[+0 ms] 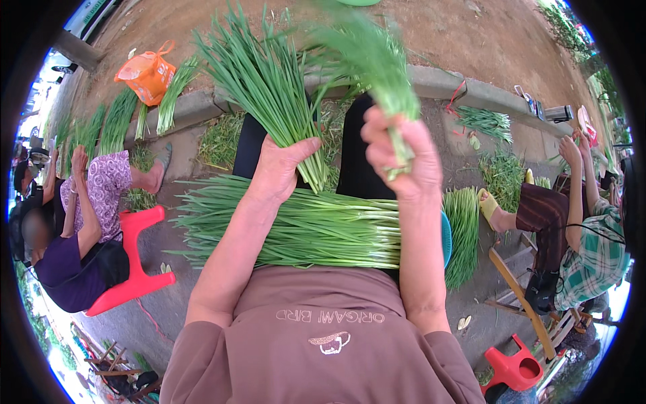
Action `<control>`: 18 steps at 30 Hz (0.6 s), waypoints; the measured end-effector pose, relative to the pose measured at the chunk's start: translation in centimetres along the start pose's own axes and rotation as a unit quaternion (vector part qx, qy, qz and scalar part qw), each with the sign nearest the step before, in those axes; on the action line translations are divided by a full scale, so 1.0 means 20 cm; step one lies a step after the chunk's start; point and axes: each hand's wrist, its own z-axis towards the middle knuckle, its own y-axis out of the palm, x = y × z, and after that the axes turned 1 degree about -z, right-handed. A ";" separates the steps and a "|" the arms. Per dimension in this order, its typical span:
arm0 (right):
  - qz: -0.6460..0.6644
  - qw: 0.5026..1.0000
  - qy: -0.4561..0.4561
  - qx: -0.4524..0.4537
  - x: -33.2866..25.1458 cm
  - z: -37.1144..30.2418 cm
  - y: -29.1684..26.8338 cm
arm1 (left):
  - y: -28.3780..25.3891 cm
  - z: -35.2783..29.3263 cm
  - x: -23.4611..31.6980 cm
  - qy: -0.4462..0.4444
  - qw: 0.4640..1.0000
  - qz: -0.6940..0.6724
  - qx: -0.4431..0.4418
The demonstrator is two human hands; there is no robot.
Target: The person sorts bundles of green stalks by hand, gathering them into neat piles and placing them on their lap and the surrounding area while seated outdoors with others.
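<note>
My left hand (pixel 282 160) is closed round a bunch of long green garlic chives (pixel 259 87), their pale stem ends below the fingers and the leaves fanning up and away. To its right, my right hand (pixel 407 145) grips a second bunch of garlic chives (pixel 377 60). Motion smears that bunch's leaves, and its pale stems stick out below my fist. Across my lap, under both forearms, lies a thick pile of garlic chives (pixel 316 229), leaves to the left and pale ends to the right. A blue rim, perhaps of a basket (pixel 446 236), shows at the pile's right end.
More chives (pixel 461 232) lie on the ground at right. A kerb (pixel 437 84) crosses ahead, with an orange bag (pixel 149 74) near it at left. One person sits at left on a red stool (pixel 138 262), another at right on a wooden seat (pixel 521 296). Another red stool (pixel 515 367) stands lower right.
</note>
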 end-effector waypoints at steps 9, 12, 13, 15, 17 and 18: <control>0.226 0.924 -0.181 -0.250 -0.30 -0.14 0.40 | 0.02 0.00 0.05 -0.039 0.997 -0.058 -0.022; 0.098 0.955 -0.196 -0.199 -0.21 -0.09 0.36 | 0.01 -0.01 0.06 -0.043 0.993 -0.112 -0.015; 0.033 0.966 -0.195 -0.164 -0.18 -0.07 0.33 | 0.02 0.00 0.06 -0.041 0.992 -0.122 -0.016; -0.110 0.979 -0.163 -0.050 -0.11 -0.04 0.25 | 0.02 0.00 0.06 -0.046 0.989 -0.141 -0.016; -0.199 0.972 -0.114 0.044 0.00 0.01 0.17 | -0.01 0.01 0.04 -0.059 0.988 -0.140 -0.020; -0.232 0.965 -0.090 0.083 0.06 0.04 0.13 | -0.02 0.02 0.04 -0.066 0.988 -0.139 -0.022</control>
